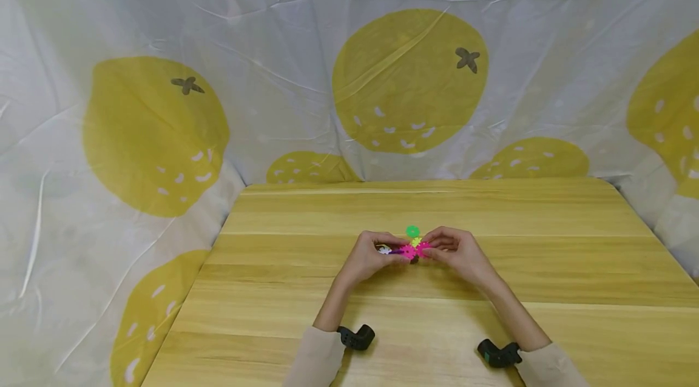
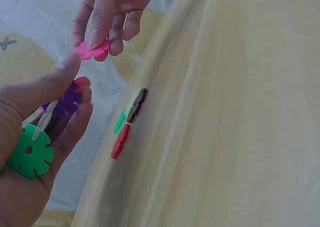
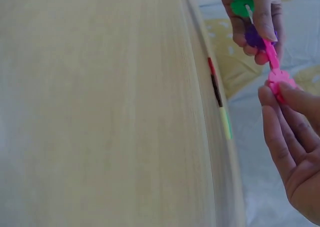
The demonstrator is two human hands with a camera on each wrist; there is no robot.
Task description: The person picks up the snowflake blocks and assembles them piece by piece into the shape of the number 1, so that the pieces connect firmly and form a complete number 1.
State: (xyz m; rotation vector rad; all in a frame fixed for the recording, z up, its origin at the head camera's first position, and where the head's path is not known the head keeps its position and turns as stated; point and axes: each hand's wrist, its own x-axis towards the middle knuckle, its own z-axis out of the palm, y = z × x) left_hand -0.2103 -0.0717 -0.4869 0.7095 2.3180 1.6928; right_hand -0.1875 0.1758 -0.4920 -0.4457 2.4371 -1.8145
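Note:
My left hand [image 1: 367,256] holds a short chain of notched plastic discs raised over the table. In the left wrist view the chain has a green disc [image 2: 31,157] resting in the palm, a white disc [image 2: 45,118] seen edge-on, and a purple disc [image 2: 67,103] by the fingers. At its far end a pink disc [image 3: 270,53] is pinched by the thumb. Between thumb and fingertips my right hand [image 1: 461,252] pinches another pink disc [image 3: 280,78], whose edge meets the first pink one in the right wrist view.
Loose discs lie on the wooden table [image 1: 262,314] below the hands: a red one [image 2: 120,142], a dark brown one [image 2: 136,106], a yellow one [image 3: 224,121] and a green one [image 1: 412,231]. A lemon-print cloth [image 1: 273,90] hangs behind the table.

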